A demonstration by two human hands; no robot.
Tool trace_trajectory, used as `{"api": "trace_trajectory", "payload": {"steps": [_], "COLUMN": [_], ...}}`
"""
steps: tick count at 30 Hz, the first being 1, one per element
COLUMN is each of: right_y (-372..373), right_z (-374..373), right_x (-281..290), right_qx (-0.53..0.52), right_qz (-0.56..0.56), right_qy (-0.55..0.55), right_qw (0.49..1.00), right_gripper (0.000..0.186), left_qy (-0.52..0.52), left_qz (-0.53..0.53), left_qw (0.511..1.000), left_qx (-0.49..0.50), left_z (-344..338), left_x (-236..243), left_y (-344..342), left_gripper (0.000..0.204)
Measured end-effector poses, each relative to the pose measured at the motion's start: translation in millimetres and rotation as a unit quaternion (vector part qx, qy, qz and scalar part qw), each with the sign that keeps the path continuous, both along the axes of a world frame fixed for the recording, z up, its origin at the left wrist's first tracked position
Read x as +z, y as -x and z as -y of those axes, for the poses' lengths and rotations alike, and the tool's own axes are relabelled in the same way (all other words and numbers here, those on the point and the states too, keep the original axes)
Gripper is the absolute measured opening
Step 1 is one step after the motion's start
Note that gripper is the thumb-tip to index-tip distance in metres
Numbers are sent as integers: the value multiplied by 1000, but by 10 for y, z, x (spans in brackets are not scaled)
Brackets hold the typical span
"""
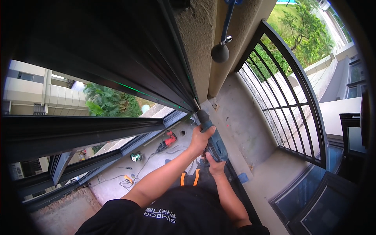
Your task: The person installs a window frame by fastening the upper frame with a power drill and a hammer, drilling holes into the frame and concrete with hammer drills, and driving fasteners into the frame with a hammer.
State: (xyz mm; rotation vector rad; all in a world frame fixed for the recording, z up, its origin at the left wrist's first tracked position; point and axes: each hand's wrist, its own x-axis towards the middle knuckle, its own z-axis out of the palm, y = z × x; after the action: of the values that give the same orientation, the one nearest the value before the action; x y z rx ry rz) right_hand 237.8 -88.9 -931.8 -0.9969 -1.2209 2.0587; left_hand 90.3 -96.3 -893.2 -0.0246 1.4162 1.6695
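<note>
While our forearms reach up from the lower edge, we hold a blue-grey power drill (212,138) in both hands, its nose pressed to the bottom of the dark window frame (178,84) where it meets the rough concrete wall (201,47). Our left hand (200,140) wraps the upper body, fingers curled tight around it just behind the black chuck; our right hand (214,165) grips the handle below, fingers closed on it. The drill is slim, teal-blue with a black front, tilted up and away from us. Beyond our knuckles, on the floor inside, lie a red power tool (167,141) and a small green device (136,156). To the right stands a black balcony railing (290,98).
</note>
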Motion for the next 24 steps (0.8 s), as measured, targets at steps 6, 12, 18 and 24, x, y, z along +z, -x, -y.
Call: {"api": "trace_trajectory", "payload": {"steps": [6, 12, 18, 24], "right_y": [7, 171, -11, -513], "right_z": [-10, -128, -244, -126], "right_x": [-31, 89, 20, 14], "right_qx": [-4, -12, 89, 78], "right_qz": [1, 10, 11, 41], "right_qy": [-36, -211, -11, -122], "right_qw": [999, 977, 996, 989], "right_gripper": [36, 44, 53, 54], "left_qy": [-1, -60, -21, 11], "left_qz": [-4, 58, 48, 24], "left_qw": [1000, 996, 997, 1000], "left_qx": [28, 32, 60, -2], "left_z": [-49, -16, -89, 41], "left_x": [19, -113, -70, -73], "left_y": [-4, 90, 7, -377], "left_gripper": [29, 31, 32, 40]}}
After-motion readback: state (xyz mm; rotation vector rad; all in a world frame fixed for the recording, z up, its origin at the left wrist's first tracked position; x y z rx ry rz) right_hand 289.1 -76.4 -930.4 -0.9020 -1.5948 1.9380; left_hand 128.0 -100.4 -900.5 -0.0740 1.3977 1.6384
